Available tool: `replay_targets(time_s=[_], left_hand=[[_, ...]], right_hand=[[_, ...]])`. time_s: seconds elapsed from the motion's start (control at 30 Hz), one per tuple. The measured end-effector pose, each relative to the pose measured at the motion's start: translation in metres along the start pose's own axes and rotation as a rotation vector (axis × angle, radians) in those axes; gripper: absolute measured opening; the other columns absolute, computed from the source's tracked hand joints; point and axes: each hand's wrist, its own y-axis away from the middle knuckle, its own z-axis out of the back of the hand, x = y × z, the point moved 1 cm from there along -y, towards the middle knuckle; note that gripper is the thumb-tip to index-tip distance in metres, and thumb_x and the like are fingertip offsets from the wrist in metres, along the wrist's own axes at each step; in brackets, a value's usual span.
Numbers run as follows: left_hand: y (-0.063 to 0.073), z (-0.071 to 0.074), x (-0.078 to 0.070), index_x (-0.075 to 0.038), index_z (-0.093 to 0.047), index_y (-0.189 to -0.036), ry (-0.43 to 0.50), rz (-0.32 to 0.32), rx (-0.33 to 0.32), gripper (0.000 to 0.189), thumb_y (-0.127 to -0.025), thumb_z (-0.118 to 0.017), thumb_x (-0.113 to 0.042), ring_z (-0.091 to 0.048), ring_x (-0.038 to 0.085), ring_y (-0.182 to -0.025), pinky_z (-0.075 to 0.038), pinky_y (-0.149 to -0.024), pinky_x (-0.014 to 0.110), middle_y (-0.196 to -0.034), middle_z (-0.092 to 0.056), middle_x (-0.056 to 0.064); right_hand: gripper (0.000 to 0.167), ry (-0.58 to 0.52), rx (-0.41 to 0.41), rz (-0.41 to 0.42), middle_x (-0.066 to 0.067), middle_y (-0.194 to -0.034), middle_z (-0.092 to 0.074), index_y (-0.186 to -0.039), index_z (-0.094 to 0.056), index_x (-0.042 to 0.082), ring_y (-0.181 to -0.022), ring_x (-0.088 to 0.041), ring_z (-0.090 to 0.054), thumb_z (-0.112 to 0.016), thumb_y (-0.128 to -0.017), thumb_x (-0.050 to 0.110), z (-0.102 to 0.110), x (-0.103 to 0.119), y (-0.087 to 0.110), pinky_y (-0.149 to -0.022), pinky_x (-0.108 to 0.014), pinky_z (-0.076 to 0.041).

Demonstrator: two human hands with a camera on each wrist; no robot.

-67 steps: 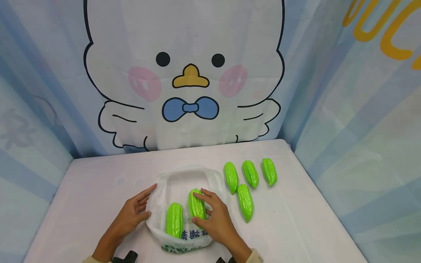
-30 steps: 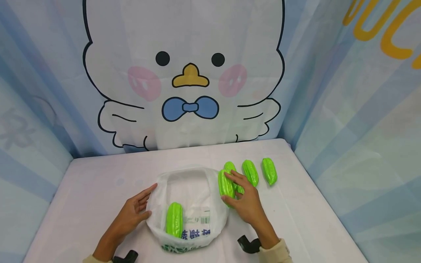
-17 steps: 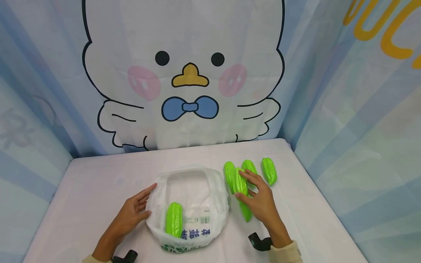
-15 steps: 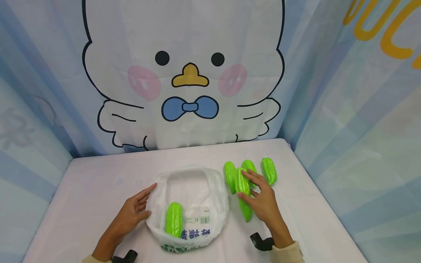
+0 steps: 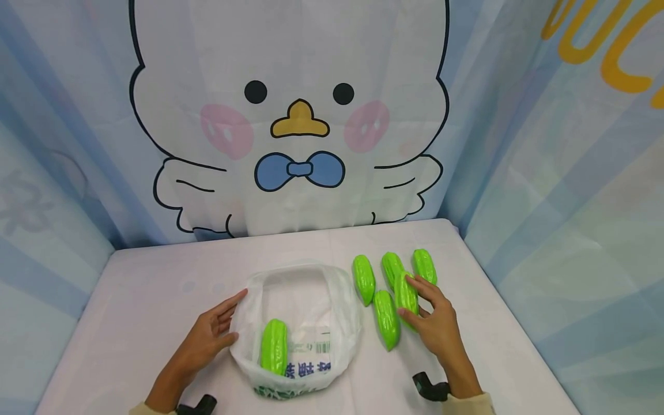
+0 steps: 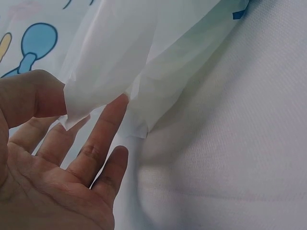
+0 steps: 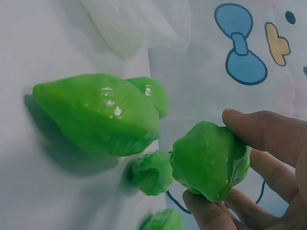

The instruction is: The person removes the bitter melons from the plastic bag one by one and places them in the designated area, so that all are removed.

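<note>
My right hand point(image 5: 438, 323) pinches a green bitter melon point(image 5: 406, 297), ridged and shiny, between thumb and fingers. In the right wrist view, this held melon point(image 7: 208, 160) is seen end-on, apart from a larger-looking melon point(image 7: 100, 115) on the table. Several like it lie right of a white plastic bag point(image 5: 244, 323), such as the nearest melon point(image 5: 386, 320). The bag stands with its mouth spread wide, and one melon point(image 5: 274, 347) lies inside. My left hand point(image 5: 207, 337) touches the bag's left side with spread fingers; in the left wrist view, bag film point(image 6: 110, 52) hides its thumb tip.
The table has a white cloth point(image 5: 155, 300). A printed curtain point(image 5: 290, 207) hangs along its far edge, and a striped curtain point(image 5: 560, 259) runs down the right side. Black wrist mounts point(image 5: 430, 387) sit by both forearms.
My right hand has lifted a melon out of the bag and carried it right, past the nearest table melon, to the far-right ones. The left hand and bag stay put.
</note>
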Motion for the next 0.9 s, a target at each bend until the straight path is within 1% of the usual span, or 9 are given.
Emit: replay_targets(time_s=[0.23, 0.43, 0.63, 0.77, 0.9], left_hand=[[0.001, 0.0, 0.001, -0.02, -0.033, -0.169, 0.011, -0.005, 0.008, 0.088, -0.092, -0.07, 0.002, -0.039, 0.039, -0.157, -0.051, -0.113, 0.024, -0.174, -0.032, 0.012], [0.0, 0.0, 0.001, -0.019, -0.033, -0.168, 0.012, -0.001, 0.004, 0.087, -0.092, -0.068, 0.003, -0.038, 0.039, -0.157, -0.052, -0.113, 0.026, -0.174, -0.031, 0.012], [-0.001, 0.0, 0.0, -0.02, -0.034, -0.168, 0.002, 0.0, 0.002, 0.087, -0.092, -0.069, 0.002, -0.04, 0.04, -0.157, -0.051, -0.115, 0.029, -0.174, -0.032, 0.013], [-0.001, 0.0, 0.0, -0.019, -0.034, -0.168, 0.002, 0.001, 0.002, 0.087, -0.092, -0.069, 0.003, -0.04, 0.04, -0.156, -0.051, -0.115, 0.03, -0.174, -0.032, 0.013], [-0.001, 0.0, 0.0, -0.018, -0.034, -0.168, 0.006, 0.001, 0.002, 0.088, -0.091, -0.069, 0.003, -0.039, 0.04, -0.156, -0.051, -0.115, 0.028, -0.174, -0.032, 0.013]], right_hand=[[0.075, 0.027, -0.001, -0.034, -0.011, -0.172, -0.036, -0.157, -0.055, 0.019, -0.153, -0.038, -0.043, -0.083, -0.089, 0.002, 0.008, -0.018, 0.002, -0.113, -0.047, -0.05], [0.076, 0.048, 0.009, -0.096, -0.012, -0.173, -0.033, -0.158, -0.053, 0.018, -0.154, -0.039, -0.042, -0.082, -0.09, 0.003, 0.012, -0.029, 0.003, -0.114, -0.046, -0.049], [0.075, 0.071, 0.014, -0.14, -0.013, -0.173, -0.033, -0.158, -0.053, 0.017, -0.154, -0.039, -0.041, -0.082, -0.09, 0.003, 0.011, -0.038, 0.003, -0.115, -0.046, -0.049], [0.075, 0.081, 0.009, -0.156, -0.014, -0.173, -0.034, -0.158, -0.054, 0.017, -0.153, -0.039, -0.042, -0.082, -0.09, 0.002, 0.01, -0.042, 0.002, -0.115, -0.047, -0.049], [0.075, 0.085, 0.005, -0.156, -0.016, -0.172, -0.034, -0.157, -0.054, 0.017, -0.152, -0.04, -0.043, -0.082, -0.089, 0.001, 0.009, -0.045, 0.001, -0.115, -0.048, -0.049]])
